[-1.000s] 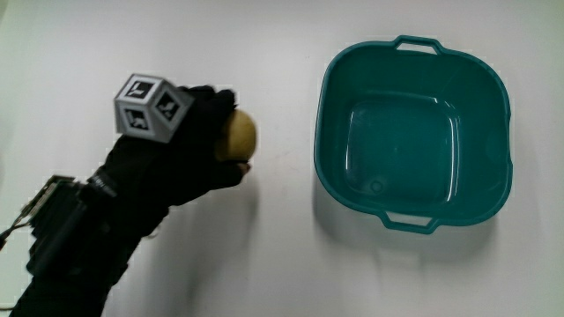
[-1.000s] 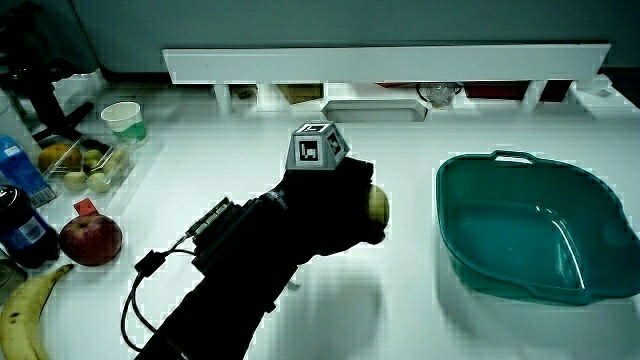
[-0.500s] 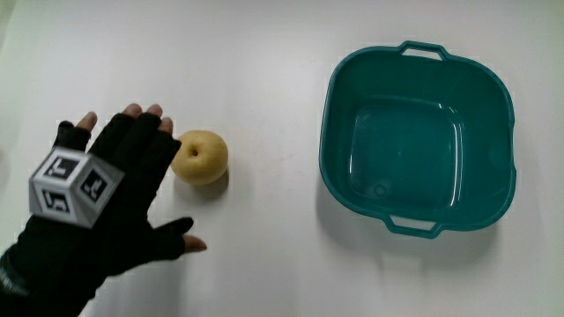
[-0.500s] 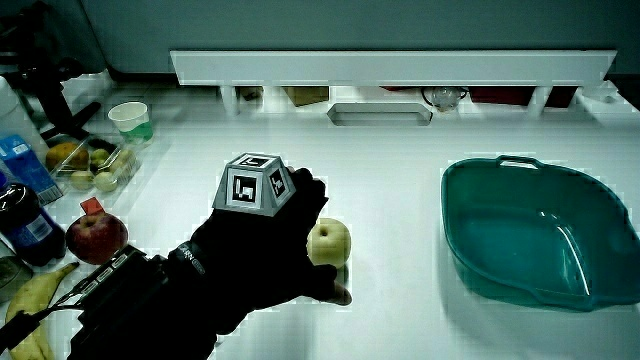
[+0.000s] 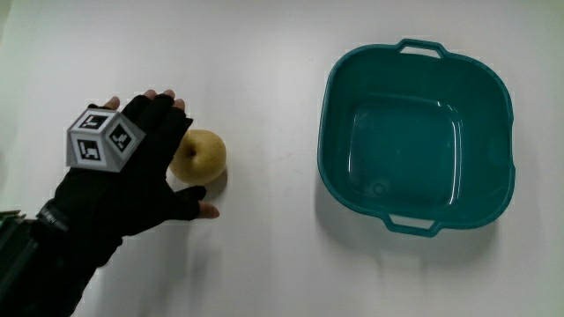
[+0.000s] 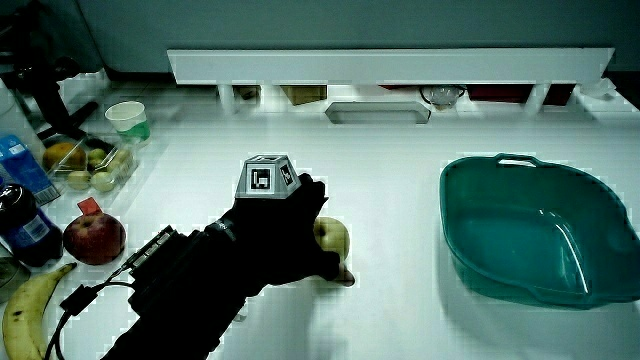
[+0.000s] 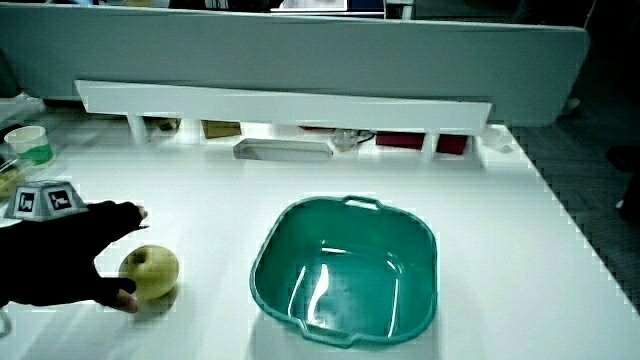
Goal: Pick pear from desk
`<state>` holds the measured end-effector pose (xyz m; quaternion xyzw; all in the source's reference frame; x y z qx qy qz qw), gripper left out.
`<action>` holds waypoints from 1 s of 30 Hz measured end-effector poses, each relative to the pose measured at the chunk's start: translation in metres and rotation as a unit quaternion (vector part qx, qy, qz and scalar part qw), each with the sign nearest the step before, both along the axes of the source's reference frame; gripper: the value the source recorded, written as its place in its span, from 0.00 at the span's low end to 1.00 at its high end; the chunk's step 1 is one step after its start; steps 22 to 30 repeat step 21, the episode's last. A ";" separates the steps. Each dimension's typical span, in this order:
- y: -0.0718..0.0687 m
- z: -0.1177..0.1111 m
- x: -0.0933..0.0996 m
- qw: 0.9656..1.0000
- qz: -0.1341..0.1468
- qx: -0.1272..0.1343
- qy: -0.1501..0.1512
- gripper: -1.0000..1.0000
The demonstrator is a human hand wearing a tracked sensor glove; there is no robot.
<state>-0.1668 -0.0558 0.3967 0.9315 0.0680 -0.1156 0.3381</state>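
A yellow-green pear (image 5: 201,157) rests on the white table, between the hand and the teal basin (image 5: 328,114). It also shows in both side views (image 6: 333,236) (image 7: 150,272). The hand (image 5: 141,172) in its black glove lies against the pear, with spread fingers over the pear's edge. Its thumb (image 5: 196,210) reaches along the table just nearer to the person than the pear. The fingers are not closed round the fruit. The patterned cube (image 5: 101,141) sits on the back of the hand.
The basin (image 6: 455,235) holds nothing. At the table's edge beside the forearm, a side view shows a red apple (image 6: 93,238), a banana (image 6: 22,315), a dark bottle (image 6: 22,225), a box of fruit (image 6: 85,160) and a paper cup (image 6: 125,120). A low white partition (image 6: 390,65) closes off the table.
A second ago the hand was shut on the pear. It then let go and drew back. Now it has come back against the pear, fingers still spread.
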 end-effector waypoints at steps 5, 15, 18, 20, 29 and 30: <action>-0.004 -0.013 0.014 0.999 -0.001 0.002 0.036 1.00; -0.017 -0.060 0.066 0.994 0.048 0.049 0.080 1.00; -0.019 -0.075 0.081 0.990 0.086 0.079 0.078 1.00; -0.022 -0.076 0.090 0.985 0.113 0.095 0.085 1.00; -0.022 -0.073 0.093 0.992 0.059 0.064 0.095 1.00; -0.022 -0.073 0.093 0.992 0.059 0.064 0.095 1.00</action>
